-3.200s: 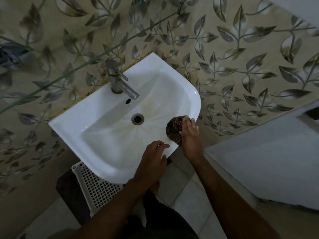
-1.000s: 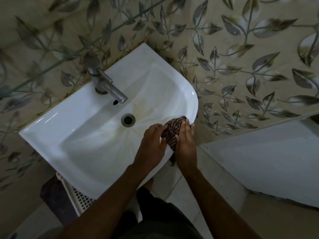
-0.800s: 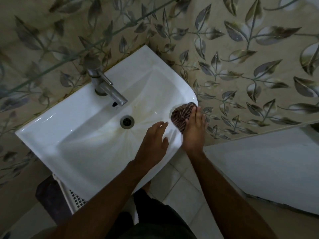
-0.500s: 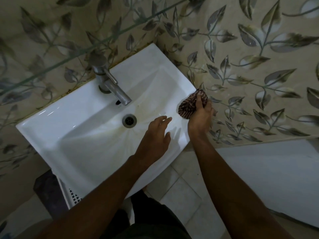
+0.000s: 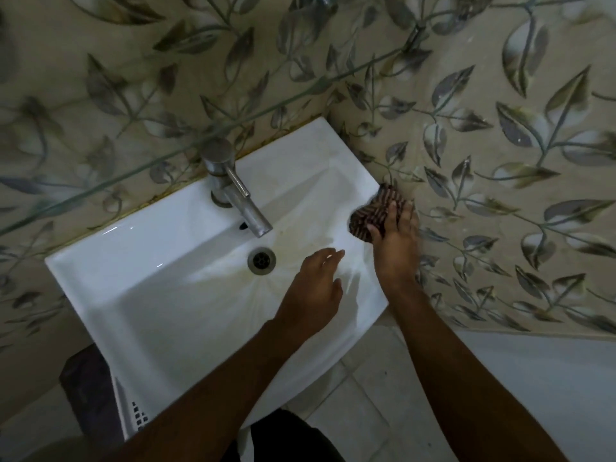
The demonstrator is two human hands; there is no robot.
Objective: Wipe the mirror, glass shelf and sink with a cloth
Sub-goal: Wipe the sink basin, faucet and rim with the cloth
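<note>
A white sink (image 5: 140, 271) is fixed to the leaf-patterned wall, with a steel tap (image 5: 233, 191) at its back and a round drain (image 5: 261, 260) in the yellowish-stained bowl. My right hand (image 5: 395, 241) presses a dark striped cloth (image 5: 373, 211) onto the sink's right rim, next to the wall. My left hand (image 5: 313, 288) hovers over the right side of the bowl with fingers spread, holding nothing. The edge of a glass shelf (image 5: 186, 145) runs diagonally above the tap. The mirror is out of view.
A white perforated basket (image 5: 133, 415) and a dark object (image 5: 86, 391) sit under the sink's left side. Pale floor tiles (image 5: 376, 408) lie below, and a white panel (image 5: 546, 388) fills the lower right.
My right hand has slid the cloth along the right rim from the sink's front toward the back. My left hand came off the cloth and stays over the bowl.
</note>
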